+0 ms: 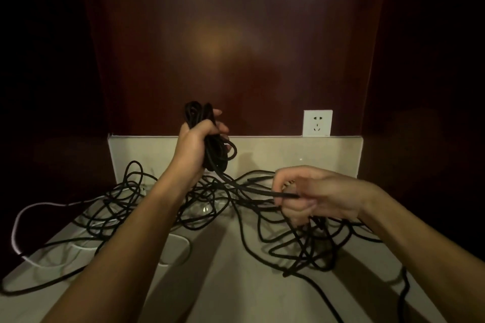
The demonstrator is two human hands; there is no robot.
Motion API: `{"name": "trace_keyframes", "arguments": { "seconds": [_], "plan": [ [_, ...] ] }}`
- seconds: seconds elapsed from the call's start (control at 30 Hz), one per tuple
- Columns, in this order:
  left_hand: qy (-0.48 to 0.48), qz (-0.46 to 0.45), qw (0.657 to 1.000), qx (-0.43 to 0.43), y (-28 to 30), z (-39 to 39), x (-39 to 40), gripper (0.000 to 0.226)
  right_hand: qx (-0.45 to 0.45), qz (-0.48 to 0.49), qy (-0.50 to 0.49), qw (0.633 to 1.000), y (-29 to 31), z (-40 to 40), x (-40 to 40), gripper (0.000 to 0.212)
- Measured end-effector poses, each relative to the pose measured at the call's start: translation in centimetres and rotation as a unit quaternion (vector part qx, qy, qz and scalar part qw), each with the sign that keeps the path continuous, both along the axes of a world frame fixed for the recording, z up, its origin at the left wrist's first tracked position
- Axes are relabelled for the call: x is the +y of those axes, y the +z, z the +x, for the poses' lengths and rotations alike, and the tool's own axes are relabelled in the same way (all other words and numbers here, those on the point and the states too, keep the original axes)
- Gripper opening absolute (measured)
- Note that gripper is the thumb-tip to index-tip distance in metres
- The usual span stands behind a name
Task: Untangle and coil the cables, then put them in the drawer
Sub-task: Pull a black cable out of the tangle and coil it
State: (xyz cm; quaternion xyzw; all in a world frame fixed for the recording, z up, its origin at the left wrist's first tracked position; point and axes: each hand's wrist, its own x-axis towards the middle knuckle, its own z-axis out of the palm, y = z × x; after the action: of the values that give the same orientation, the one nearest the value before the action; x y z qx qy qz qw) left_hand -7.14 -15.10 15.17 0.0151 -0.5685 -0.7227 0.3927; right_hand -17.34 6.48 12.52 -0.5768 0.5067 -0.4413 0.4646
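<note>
My left hand (pixel 195 143) is raised above the counter and grips a bundle of coiled black cable (pixel 214 144). From the coil a black strand runs down and right into my right hand (pixel 307 196), which pinches it between thumb and fingers. Below both hands a loose tangle of black cable (pixel 301 238) sprawls over the beige counter (pixel 231 283). A white cable (pixel 31 214) loops along the left side and partly under the black one. No drawer is in view.
A white wall socket (pixel 317 123) sits on the dark wooden back panel, just above the counter's low beige upstand (pixel 288 149). Dark walls close in on both sides. Black cable hangs over the counter's front right edge (pixel 404 294).
</note>
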Motion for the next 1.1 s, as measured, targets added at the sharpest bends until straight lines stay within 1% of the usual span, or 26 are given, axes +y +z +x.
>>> {"name": "trace_keyframes", "arguments": {
  "seconds": [0.03, 0.1, 0.13, 0.17, 0.27, 0.37, 0.43, 0.5, 0.53, 0.6, 0.67, 0.77, 0.8, 0.83, 0.9, 0.93, 0.97, 1.0, 1.03, 1.07, 1.1],
  "plan": [
    [-0.017, 0.039, 0.999, 0.006, 0.0, -0.1, 0.2, 0.044, 0.037, 0.001, -0.034, 0.999, -0.3, 0.1, -0.3, 0.034],
    [-0.069, 0.089, 0.994, 0.007, 0.3, -0.2, 1.1, 0.019, 0.179, -0.001, -0.096, 0.979, -1.0, 0.4, -1.3, 0.033],
    [-0.102, 0.092, 0.991, 0.003, 0.6, 0.0, 1.7, 0.018, 0.232, -0.005, -0.115, 0.966, -1.4, 0.5, -1.9, 0.032],
    [-0.140, 0.087, 0.986, 0.002, 0.9, 0.1, 2.2, 0.020, 0.259, -0.014, -0.133, 0.957, -1.8, 0.5, -2.3, 0.031],
    [-0.241, 0.031, 0.970, -0.010, 0.8, 0.7, 3.7, 0.032, 0.259, -0.019, -0.212, 0.942, -2.2, -0.6, -2.3, 0.028],
    [-0.281, -0.029, 0.956, -0.081, -0.7, 0.9, 4.8, 0.044, 0.285, -0.006, -0.263, 0.922, -1.5, -1.5, -2.2, 0.023],
    [-0.273, -0.039, 0.956, -0.102, -1.9, 0.8, 4.7, 0.046, 0.315, -0.003, -0.270, 0.910, -0.7, -1.6, -2.4, 0.019],
    [-0.249, -0.054, 0.963, -0.087, -2.5, 0.9, 4.4, 0.044, 0.323, 0.002, -0.285, 0.903, -0.2, -1.5, -2.2, 0.022],
    [-0.232, -0.062, 0.968, -0.078, -2.6, 0.9, 4.3, 0.042, 0.321, 0.007, -0.295, 0.900, 0.1, -1.4, -2.1, 0.025],
    [-0.182, -0.081, 0.977, -0.071, -2.7, 1.0, 4.2, 0.030, 0.314, 0.015, -0.301, 0.900, 0.4, -0.9, -1.9, 0.027],
    [-0.131, -0.125, 0.981, -0.075, -2.9, 1.2, 4.0, 0.028, 0.315, 0.018, -0.300, 0.900, 0.7, -0.4, -1.8, 0.023],
    [-0.049, -0.216, 0.972, -0.081, -3.0, 2.2, 3.9, 0.023, 0.303, 0.029, -0.317, 0.898, 1.2, 0.2, -1.5, 0.021],
    [-0.034, -0.226, 0.971, -0.069, -3.0, 2.4, 3.9, 0.026, 0.278, 0.030, -0.328, 0.902, 1.4, 0.3, -1.5, 0.020],
    [-0.026, -0.224, 0.972, -0.061, -3.0, 2.6, 3.8, 0.032, 0.229, 0.025, -0.342, 0.911, 1.6, 0.5, -1.5, 0.020],
    [0.008, -0.225, 0.973, -0.053, -3.0, 2.8, 3.6, 0.029, 0.083, -0.004, -0.360, 0.929, 2.0, 1.1, -1.5, 0.025],
    [0.037, -0.232, 0.971, -0.053, -3.1, 2.7, 3.4, 0.028, 0.041, -0.018, -0.362, 0.931, 2.1, 1.5, -1.5, 0.029],
    [0.061, -0.235, 0.969, -0.052, -3.2, 2.7, 3.3, 0.027, 0.055, -0.025, -0.371, 0.927, 2.0, 1.9, -1.6, 0.034],
    [0.073, -0.231, 0.969, -0.053, -3.4, 2.5, 3.1, 0.024, 0.108, -0.024, -0.380, 0.918, 1.7, 2.2, -1.8, 0.035],
    [0.072, -0.230, 0.969, -0.053, -3.6, 2.3, 3.1, 0.021, 0.153, -0.025, -0.385, 0.910, 1.4, 2.6, -2.3, 0.031],
    [0.063, -0.243, 0.967, -0.053, -3.8, 2.1, 3.3, 0.022, 0.162, -0.032, -0.389, 0.906, 1.2, 2.8, -2.8, 0.027],
    [0.049, -0.262, 0.962, -0.053, -4.0, 2.0, 3.6, 0.024, 0.143, -0.041, -0.396, 0.906, 1.0, 2.9, -3.3, 0.023]
  ]
}}
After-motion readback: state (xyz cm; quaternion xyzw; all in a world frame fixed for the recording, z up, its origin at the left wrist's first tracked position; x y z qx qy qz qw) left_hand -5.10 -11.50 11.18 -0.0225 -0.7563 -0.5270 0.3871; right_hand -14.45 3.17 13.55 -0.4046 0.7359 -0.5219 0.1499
